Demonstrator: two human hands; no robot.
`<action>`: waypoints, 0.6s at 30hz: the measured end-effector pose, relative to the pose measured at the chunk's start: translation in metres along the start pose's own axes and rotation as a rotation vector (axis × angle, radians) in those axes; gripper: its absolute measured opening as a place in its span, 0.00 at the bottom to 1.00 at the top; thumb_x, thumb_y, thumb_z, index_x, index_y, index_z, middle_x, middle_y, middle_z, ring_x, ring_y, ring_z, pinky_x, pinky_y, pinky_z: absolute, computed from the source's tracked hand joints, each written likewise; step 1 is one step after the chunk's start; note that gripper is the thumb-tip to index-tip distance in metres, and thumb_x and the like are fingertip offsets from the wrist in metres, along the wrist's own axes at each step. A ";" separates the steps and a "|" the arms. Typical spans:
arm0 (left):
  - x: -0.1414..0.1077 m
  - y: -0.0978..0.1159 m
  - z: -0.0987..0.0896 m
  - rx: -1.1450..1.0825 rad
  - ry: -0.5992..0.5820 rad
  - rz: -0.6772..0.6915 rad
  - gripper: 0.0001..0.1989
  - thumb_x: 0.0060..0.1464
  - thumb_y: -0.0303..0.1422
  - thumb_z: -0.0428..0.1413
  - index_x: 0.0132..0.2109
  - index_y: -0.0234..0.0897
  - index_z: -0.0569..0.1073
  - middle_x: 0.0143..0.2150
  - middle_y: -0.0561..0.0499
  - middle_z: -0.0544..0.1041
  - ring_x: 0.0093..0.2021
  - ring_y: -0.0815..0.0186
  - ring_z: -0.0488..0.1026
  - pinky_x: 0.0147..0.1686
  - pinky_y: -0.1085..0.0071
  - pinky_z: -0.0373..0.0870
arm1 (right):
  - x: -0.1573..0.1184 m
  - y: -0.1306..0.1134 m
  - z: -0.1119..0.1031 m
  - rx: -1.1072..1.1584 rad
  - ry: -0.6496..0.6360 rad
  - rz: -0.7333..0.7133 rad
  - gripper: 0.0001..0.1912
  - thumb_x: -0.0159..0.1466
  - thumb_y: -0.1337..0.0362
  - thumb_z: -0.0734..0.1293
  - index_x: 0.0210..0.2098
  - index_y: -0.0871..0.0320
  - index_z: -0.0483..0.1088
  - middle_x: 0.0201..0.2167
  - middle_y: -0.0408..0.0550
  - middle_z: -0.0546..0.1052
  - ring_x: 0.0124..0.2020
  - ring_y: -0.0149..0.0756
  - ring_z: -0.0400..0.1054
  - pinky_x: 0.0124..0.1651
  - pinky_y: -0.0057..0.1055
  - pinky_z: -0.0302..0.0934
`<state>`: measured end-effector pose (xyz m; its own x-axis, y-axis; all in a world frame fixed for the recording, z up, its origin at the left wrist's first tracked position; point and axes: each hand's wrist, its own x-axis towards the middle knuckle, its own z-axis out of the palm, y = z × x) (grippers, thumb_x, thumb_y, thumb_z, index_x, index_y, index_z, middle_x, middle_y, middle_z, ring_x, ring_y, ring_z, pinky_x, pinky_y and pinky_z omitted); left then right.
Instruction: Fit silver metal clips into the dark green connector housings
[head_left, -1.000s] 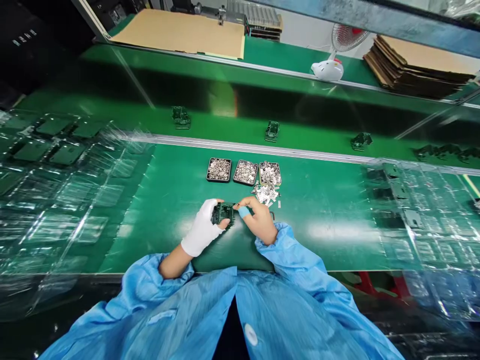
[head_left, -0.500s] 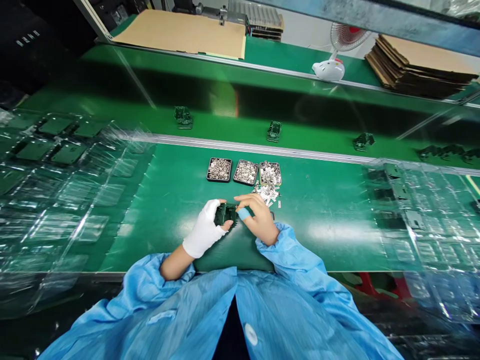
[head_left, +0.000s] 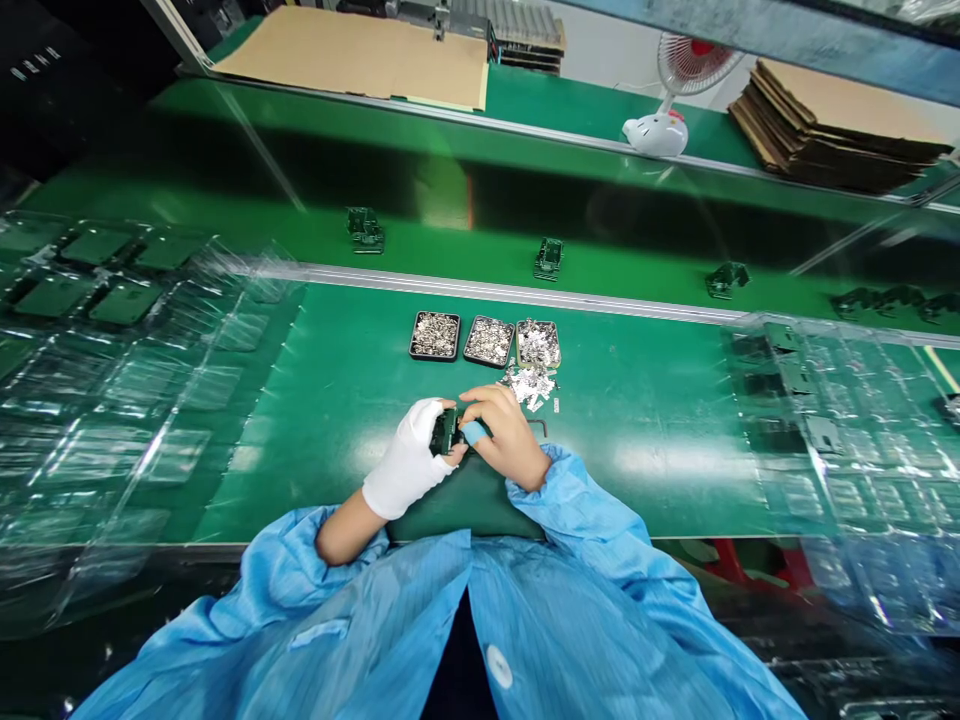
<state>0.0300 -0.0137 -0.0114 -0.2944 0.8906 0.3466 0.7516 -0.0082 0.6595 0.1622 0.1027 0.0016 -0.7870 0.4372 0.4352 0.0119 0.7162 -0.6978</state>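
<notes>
My left hand (head_left: 405,458), in a white glove with bare fingertips, reaches in from the lower left and holds a green circuit board (head_left: 447,432) between thumb and fingers, the thumb on the near side. The board is tilted and sits midway between my two hands, over the near half of the green work surface (head_left: 637,400); whether it touches that surface I cannot tell.

My right hand (head_left: 506,435) comes from the lower right, palm down, with fingers bent toward the board's right side and a blue wrap (head_left: 473,432) on one finger. Its fingertips are partly hidden, so I cannot tell whether they pinch anything.

The front edge of the work surface runs between my body and my hands; a metal rail (head_left: 480,289) bounds the far side. Short of that rail stand three small trays (head_left: 433,358) of metal parts, with a loose pile of silver pieces (head_left: 529,388) just beyond my right hand. A bent dark rod (head_left: 538,422) lies just beside that hand.

Wide stretches of bare green lie either side of my hands, reaching to clear plastic trays (head_left: 172,390) at left and more clear trays (head_left: 862,430) at right, both well apart from my hands.
</notes>
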 end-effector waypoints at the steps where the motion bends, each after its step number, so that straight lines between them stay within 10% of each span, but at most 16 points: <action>1: 0.000 0.000 0.000 0.000 -0.004 -0.006 0.22 0.53 0.42 0.54 0.50 0.35 0.62 0.46 0.43 0.69 0.47 0.57 0.69 0.48 0.58 0.69 | 0.000 0.000 0.000 -0.005 -0.002 0.002 0.07 0.63 0.69 0.59 0.33 0.54 0.67 0.46 0.49 0.73 0.50 0.38 0.64 0.61 0.45 0.51; 18: 0.000 0.002 -0.002 0.056 -0.067 0.005 0.22 0.52 0.40 0.53 0.51 0.34 0.63 0.47 0.40 0.69 0.48 0.54 0.69 0.49 0.56 0.68 | 0.000 0.000 0.002 0.034 0.000 0.061 0.05 0.62 0.69 0.59 0.33 0.55 0.65 0.43 0.50 0.73 0.48 0.38 0.64 0.57 0.43 0.55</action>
<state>0.0304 -0.0146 -0.0087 -0.2517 0.9193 0.3027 0.7856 0.0114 0.6186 0.1616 0.1021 0.0003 -0.7857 0.4792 0.3912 0.0391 0.6696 -0.7417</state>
